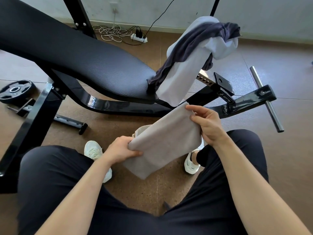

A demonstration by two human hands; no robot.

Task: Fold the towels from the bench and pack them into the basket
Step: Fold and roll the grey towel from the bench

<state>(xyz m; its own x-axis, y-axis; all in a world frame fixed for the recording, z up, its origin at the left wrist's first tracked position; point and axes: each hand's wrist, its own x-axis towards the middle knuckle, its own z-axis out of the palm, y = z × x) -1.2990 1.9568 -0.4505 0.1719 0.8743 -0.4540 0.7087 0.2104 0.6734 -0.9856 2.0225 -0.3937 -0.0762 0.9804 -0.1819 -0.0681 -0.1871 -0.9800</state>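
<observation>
Grey towel (162,141) held between both hands above the knees, long axis slanting from lower left up to upper right.

Left hand (122,150) clenched on the near-left edge; right hand (206,124) pinching the far-right edge, fingertips at the top corner. Basket (141,130) glimpsed only as a pale rim directly beneath the towel, between the feet, about equally near either hand. Probably one more fold across the long axis needed before lowering straight down. White towel (183,75) and dark towel (194,46) draped unfolded over the bench (76,53) end, well beyond the right hand.
</observation>
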